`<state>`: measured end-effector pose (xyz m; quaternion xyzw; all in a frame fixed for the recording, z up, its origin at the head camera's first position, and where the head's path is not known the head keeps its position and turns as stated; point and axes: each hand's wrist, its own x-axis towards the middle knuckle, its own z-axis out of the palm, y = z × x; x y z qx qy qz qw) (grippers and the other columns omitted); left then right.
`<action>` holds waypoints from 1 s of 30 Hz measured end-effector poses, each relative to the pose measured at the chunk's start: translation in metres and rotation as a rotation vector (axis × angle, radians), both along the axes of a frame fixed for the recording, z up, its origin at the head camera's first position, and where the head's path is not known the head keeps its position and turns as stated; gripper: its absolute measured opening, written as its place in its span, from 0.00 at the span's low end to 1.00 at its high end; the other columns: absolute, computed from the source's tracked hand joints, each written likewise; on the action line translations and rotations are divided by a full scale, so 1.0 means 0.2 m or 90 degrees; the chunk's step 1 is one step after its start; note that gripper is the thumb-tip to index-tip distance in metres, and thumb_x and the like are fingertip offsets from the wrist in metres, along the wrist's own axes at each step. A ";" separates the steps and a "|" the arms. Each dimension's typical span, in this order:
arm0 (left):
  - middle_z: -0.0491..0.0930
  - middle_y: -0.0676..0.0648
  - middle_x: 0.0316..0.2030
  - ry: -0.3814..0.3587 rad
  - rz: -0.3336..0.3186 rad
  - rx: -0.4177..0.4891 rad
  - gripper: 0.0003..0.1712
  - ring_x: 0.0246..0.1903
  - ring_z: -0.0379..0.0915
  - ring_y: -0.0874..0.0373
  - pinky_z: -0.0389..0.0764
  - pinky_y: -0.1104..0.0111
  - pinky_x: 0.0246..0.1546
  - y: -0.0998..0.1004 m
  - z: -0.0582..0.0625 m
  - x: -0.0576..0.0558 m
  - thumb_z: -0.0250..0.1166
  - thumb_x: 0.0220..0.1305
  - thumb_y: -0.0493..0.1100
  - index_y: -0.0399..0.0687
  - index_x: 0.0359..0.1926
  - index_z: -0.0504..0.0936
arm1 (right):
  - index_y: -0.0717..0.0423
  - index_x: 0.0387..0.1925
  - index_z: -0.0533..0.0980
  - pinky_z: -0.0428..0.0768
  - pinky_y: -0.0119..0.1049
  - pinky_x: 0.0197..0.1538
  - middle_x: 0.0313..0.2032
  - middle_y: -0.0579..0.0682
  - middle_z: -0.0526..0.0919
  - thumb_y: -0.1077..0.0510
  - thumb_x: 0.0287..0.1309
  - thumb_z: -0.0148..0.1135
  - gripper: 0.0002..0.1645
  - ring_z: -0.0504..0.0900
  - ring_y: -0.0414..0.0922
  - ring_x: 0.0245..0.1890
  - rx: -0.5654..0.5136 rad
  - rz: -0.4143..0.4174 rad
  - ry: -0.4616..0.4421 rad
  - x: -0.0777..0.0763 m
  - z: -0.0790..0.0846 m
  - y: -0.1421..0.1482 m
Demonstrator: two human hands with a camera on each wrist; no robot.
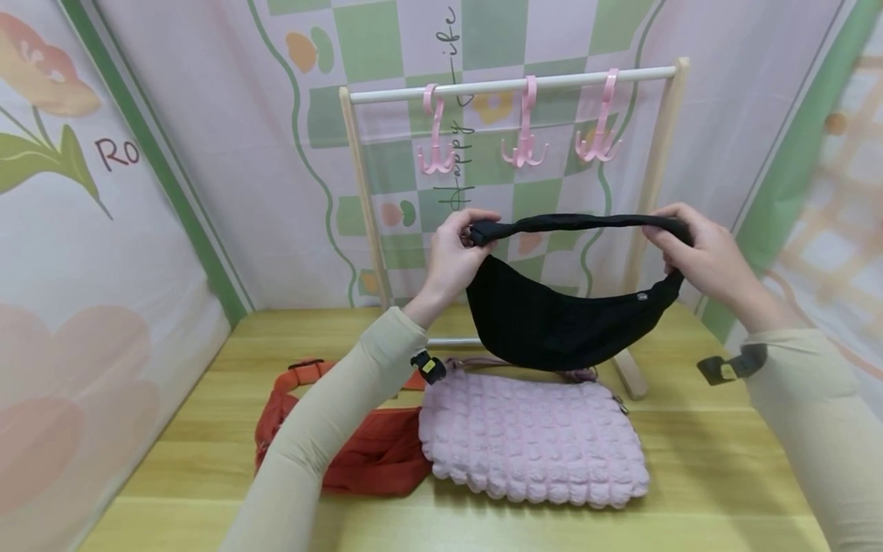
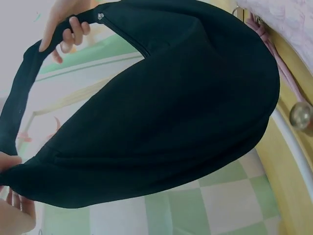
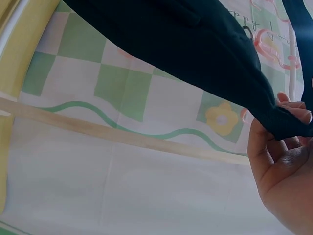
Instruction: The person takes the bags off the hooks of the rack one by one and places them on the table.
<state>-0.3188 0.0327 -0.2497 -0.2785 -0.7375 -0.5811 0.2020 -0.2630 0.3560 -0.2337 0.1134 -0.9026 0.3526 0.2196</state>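
Observation:
A black crescent-shaped shoulder bag point(image 1: 566, 326) hangs in the air between both hands, its strap point(image 1: 576, 222) stretched nearly level above the body. My left hand point(image 1: 455, 249) grips the strap's left end, where it meets the bag. At the other end my right hand point(image 1: 704, 257) holds the strap between thumb and fingers. In the left wrist view the bag's dark body point(image 2: 166, 98) fills most of the picture. The right wrist view shows the curled fingers of my right hand point(image 3: 283, 171) around the bag's narrow end point(image 3: 279, 117).
Behind the bag stands a wooden rack with a white rail point(image 1: 483, 87). Pink hooks point(image 1: 436, 138) hang from it. On the wooden table point(image 1: 704, 468) lie a pink puffy bag point(image 1: 531, 437) and, to its left, a red-orange bag point(image 1: 379, 452). Printed curtains surround the table.

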 end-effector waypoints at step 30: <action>0.78 0.47 0.47 0.018 0.029 -0.118 0.16 0.41 0.76 0.57 0.79 0.72 0.45 -0.05 0.00 -0.01 0.63 0.60 0.31 0.48 0.48 0.82 | 0.50 0.41 0.73 0.63 0.35 0.27 0.20 0.49 0.76 0.49 0.64 0.57 0.11 0.70 0.42 0.21 0.056 0.025 -0.069 0.04 -0.02 0.07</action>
